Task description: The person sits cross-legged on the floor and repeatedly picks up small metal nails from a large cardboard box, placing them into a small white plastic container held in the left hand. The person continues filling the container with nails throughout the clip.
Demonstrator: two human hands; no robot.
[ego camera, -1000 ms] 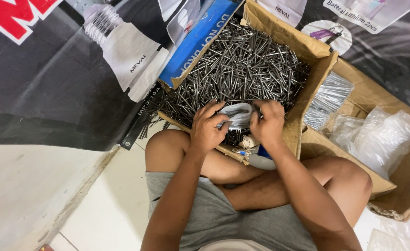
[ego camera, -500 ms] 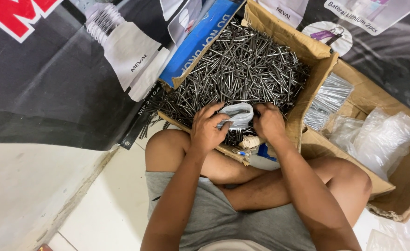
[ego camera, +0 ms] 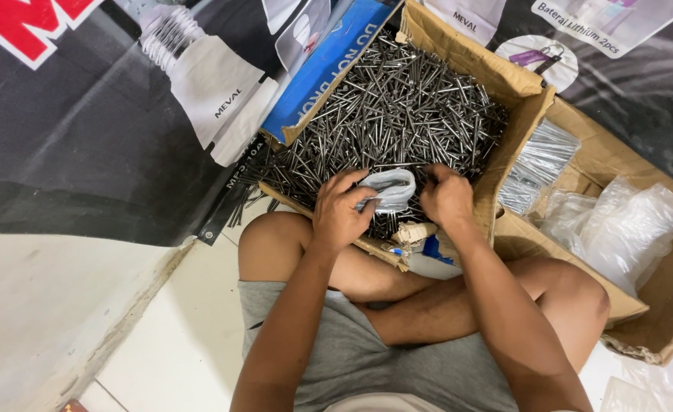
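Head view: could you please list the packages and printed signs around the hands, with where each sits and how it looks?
Cardboard box: ahead of the hands, brown, open, full of nails.
Small plastic bag: pale grey, held at the left hand; the right hand is beside it.
Second cardboard box: right, brown, holding clear bags.
Blue panel: flat, white lettering, along the first box's left side.
Printed banner: left, dark with red and white graphics.

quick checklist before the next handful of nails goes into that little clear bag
1. Left hand grips the small clear plastic bag: ok.
2. Bag mouth open: cannot tell.
3. Right hand down on the loose grey steel nails: ok.
4. Nails actually pinched in the right hand: cannot tell.
5. Open brown cardboard box well stocked: ok.
6. Box's near edge torn and sagging over the crossed legs: not ok.
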